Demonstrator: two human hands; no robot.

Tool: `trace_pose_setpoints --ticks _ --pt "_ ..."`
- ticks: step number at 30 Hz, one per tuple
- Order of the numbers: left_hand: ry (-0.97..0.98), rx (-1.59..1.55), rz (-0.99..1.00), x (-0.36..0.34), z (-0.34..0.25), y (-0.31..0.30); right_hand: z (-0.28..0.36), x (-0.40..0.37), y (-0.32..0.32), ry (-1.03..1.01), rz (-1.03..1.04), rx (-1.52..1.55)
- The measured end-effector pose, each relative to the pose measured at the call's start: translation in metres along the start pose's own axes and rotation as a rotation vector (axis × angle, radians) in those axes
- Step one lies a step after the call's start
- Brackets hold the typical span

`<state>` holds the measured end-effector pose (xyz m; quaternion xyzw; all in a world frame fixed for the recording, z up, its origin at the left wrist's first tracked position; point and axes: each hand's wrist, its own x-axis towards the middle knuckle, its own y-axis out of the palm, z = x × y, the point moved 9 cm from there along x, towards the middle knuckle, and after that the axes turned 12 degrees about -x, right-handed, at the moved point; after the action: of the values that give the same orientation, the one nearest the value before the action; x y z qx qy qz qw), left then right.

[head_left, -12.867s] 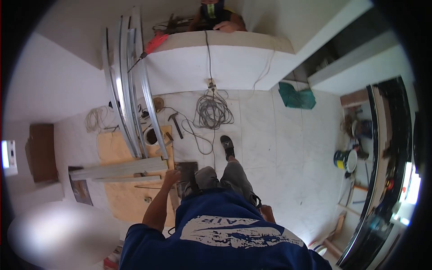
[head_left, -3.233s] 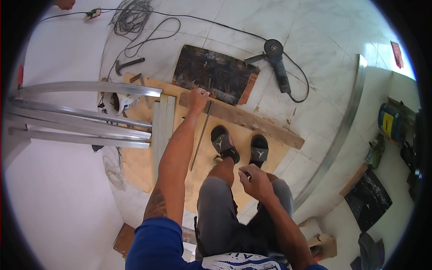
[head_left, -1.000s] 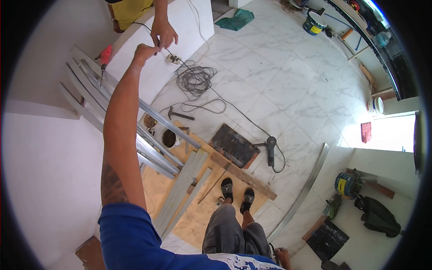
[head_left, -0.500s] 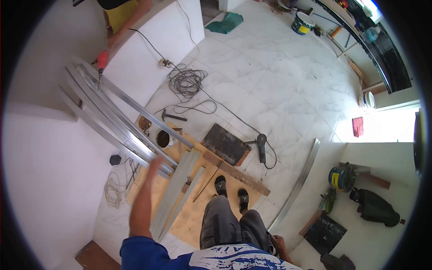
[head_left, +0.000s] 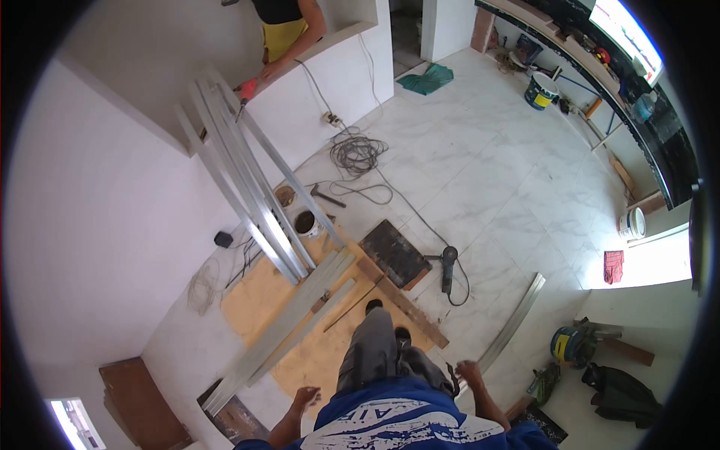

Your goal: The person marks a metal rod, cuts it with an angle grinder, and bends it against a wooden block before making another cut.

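My left hand (head_left: 306, 397) is low at the left of my body, fingers loosely curled, touching nothing that I can see. On the other side, my right hand (head_left: 470, 373) is raised beside my hip with bent fingers, near a long metal strip (head_left: 513, 324) on the floor. Whether either hand holds something small cannot be made out. Grey flat strips (head_left: 289, 319) lie on a tan board (head_left: 296, 360) in front of my feet. Several long metal profiles (head_left: 251, 180) lean from the board over the low wall.
Another person's hand (head_left: 268, 70) is by a red drill (head_left: 246, 91) at the low wall (head_left: 330, 82). An angle grinder (head_left: 448, 270), a dark plate (head_left: 395, 253), a hammer (head_left: 328, 197), coiled cable (head_left: 358, 154) and a small bucket (head_left: 305, 223) stand or lie on the floor.
The arm that reached over the metal profiles has drawn back beside my body. The hand at my hip has risen outward. The whole view has shifted, and the profiles appear farther right.
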<state>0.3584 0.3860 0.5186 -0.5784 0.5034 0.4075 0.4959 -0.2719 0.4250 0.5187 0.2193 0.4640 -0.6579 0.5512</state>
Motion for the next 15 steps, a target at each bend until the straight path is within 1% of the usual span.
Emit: trace_pose_setpoints --ticks 1,2,3,4,5,6,8,9,11,14,15 --pt "0.054 -0.024 -0.022 -0.007 -0.005 0.007 0.001 0.007 -0.003 -0.035 0.011 0.036" --pt "0.107 -0.047 -0.042 -0.018 -0.019 0.013 0.002 0.012 -0.005 0.001 0.003 0.003" --pt "0.145 -0.087 -0.009 -0.015 -0.026 0.017 0.002 0.015 -0.005 0.037 0.014 0.044" --pt "0.177 -0.128 0.025 -0.016 -0.028 0.023 0.007 0.018 -0.006 0.021 0.025 -0.016" --pt "0.19 -0.111 -0.008 -0.029 -0.037 0.029 0.018 0.009 -0.007 0.042 0.022 0.027" --pt "0.21 -0.095 -0.039 -0.042 -0.051 0.037 0.027 0.011 -0.005 0.031 0.037 0.002" --pt "0.245 -0.135 -0.035 -0.045 -0.05 0.039 0.023 0.014 0.004 0.021 0.074 -0.049" --pt "0.267 -0.157 -0.033 -0.044 -0.051 0.04 0.043 0.018 0.006 -0.245 0.045 -0.407" --pt "0.275 -0.19 -0.032 -0.045 -0.047 0.039 0.045 0.018 0.036 -0.778 -0.003 -1.112" --pt "0.253 -0.231 -0.06 -0.047 -0.032 0.033 0.045 0.007 0.035 -0.859 -0.065 -0.925" --pt "0.248 -0.244 -0.073 -0.046 -0.027 0.028 0.048 0.003 0.032 -0.839 -0.098 -0.792"
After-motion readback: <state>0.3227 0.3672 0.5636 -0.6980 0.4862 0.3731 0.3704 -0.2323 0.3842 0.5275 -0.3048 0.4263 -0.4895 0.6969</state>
